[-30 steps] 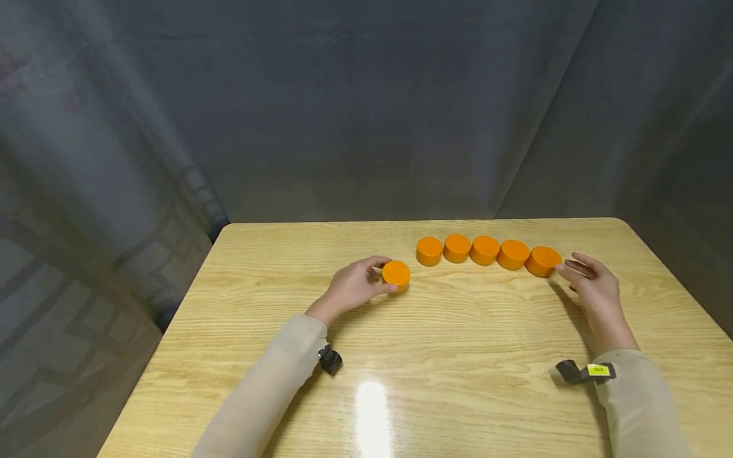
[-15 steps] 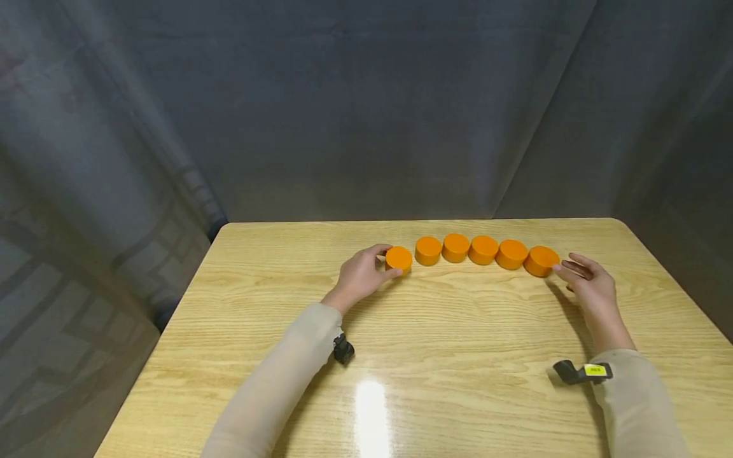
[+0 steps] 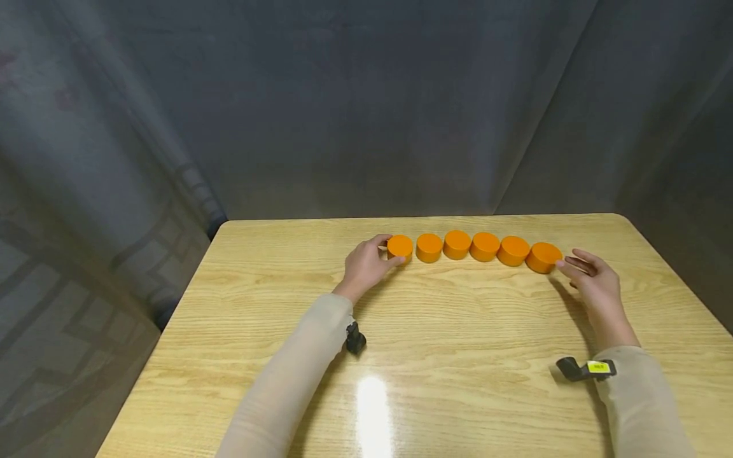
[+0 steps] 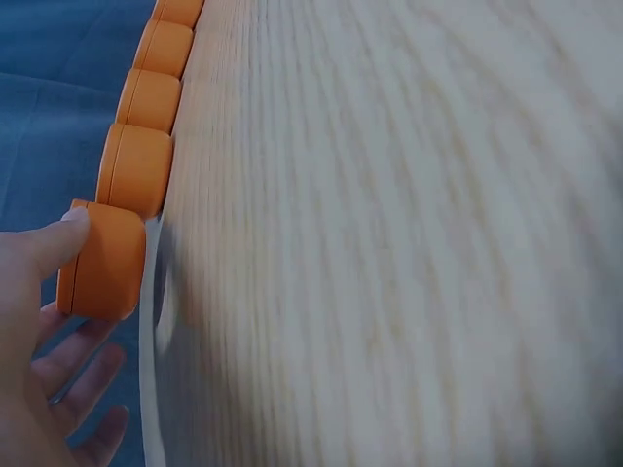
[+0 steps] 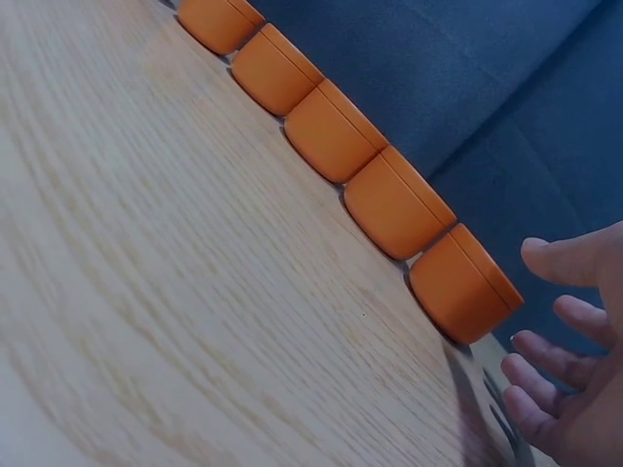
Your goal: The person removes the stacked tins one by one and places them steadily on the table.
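Note:
At the left end of a curved row, my left hand (image 3: 364,264) pinches a round orange container (image 3: 400,247) between thumb and fingers. The left wrist view shows the thumb on the side of this container (image 4: 105,261), by the seam near its top, with the other fingers beyond it. Several matching containers (image 3: 457,244) line up to its right, tops level. My right hand (image 3: 598,286) holds nothing. Its fingers are loosely bent beside the rightmost container (image 3: 544,257); the right wrist view shows a gap between the thumb and that container (image 5: 465,284).
The row stands near the far edge of a light wood table (image 3: 458,343). Behind it hangs a dark grey-blue curtain (image 3: 366,114), which continues along the left side. Small black cameras (image 3: 355,338) sit on both sleeves.
My left hand has carried its container away from me and slightly right, to the left end of the row. The right hand and the other containers stay about where they were.

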Tool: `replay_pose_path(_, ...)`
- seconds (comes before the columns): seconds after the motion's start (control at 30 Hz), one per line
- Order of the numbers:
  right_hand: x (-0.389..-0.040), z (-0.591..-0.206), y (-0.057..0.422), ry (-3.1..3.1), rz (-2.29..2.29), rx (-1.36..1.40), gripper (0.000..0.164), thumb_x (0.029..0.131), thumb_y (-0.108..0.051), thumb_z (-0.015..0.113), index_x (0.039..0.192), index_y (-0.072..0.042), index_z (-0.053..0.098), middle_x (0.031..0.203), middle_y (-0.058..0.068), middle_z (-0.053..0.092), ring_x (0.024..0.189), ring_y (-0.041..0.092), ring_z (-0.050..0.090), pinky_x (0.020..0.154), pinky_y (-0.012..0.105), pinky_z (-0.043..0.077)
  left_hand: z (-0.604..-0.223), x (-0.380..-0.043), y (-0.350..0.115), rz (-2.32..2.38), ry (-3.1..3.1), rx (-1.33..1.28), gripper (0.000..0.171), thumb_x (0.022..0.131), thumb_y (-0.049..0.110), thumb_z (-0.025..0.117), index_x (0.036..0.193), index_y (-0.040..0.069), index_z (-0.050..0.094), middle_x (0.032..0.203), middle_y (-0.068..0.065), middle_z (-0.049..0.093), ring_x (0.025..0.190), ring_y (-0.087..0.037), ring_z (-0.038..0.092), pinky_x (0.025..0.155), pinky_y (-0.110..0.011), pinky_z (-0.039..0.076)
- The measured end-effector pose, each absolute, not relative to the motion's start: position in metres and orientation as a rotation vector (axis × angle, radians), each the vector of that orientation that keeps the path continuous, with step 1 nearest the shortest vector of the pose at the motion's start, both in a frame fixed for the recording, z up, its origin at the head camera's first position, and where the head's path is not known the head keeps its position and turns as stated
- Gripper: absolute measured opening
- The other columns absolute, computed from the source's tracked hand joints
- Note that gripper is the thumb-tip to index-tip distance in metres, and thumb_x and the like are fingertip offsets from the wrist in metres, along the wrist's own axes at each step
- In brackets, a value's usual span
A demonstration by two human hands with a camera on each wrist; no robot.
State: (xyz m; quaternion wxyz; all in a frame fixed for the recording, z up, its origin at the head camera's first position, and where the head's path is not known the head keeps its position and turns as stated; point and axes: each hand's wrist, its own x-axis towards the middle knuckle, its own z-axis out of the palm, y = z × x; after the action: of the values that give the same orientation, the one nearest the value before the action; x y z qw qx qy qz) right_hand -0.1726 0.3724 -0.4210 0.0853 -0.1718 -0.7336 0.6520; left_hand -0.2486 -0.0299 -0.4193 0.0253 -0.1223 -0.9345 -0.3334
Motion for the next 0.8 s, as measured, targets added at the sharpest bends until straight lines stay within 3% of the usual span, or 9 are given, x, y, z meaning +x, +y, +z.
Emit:
replay_pose_path(0.2,-0.1710,-0.4230,0.3724,-2.164,1.965,-0.501,0.044,0.090,-0.024,0.075,0.128,-0.021,0.052,0.098,-0.020,0.058,0.088,-0.007,0.053,0.067,0.008,0.045,-0.4226,-0.2516,-0.0260,-0.960,-2.917,-0.347,0.064,0.085,0.049,0.076,0.137,0.018,0.059,0.120,0.001,0.068,0.102,-0.018,0.063,0.080,-0.036,0.051)
replay_pose_path(0.37,-0.1698,-0.4236,0.3724,-2.166,1.955,-0.483,0.049,0.091,-0.021,0.073,0.134,-0.017,0.050,0.097,-0.021,0.059,0.087,-0.009,0.054,0.066,0.009,0.045,-0.4272,-0.2540,-0.0228,-0.940,-2.943,-0.333,0.064,0.086,0.051,0.074,0.138,0.018,0.058,0.120,0.000,0.068,0.105,-0.020,0.062,0.084,-0.038,0.050)
replay_pose_path(0.73,-0.1709,-0.4235,0.3690,-2.180,1.951,-0.507,0.040,0.092,-0.022,0.073,0.125,-0.023,0.053,0.097,-0.020,0.057,0.087,-0.007,0.053,0.068,0.008,0.045,-0.4268,-0.2566,-0.0214,-0.932,-2.982,-0.345,0.064,0.088,0.052,0.071,0.141,0.019,0.055,0.123,0.000,0.067,0.108,-0.020,0.062,0.087,-0.038,0.050)
replay_pose_path(0.8,-0.1716,-0.4232,0.3678,-2.228,1.899,-0.524,0.049,0.093,-0.024,0.072,0.136,-0.018,0.050,0.100,-0.020,0.055,0.088,-0.007,0.052,0.069,0.007,0.044,-0.4255,-0.2566,-0.0212,-0.930,-2.991,-0.340,0.066,0.089,0.051,0.071,0.142,0.018,0.053,0.125,-0.001,0.066,0.110,-0.021,0.062,0.088,-0.039,0.050)
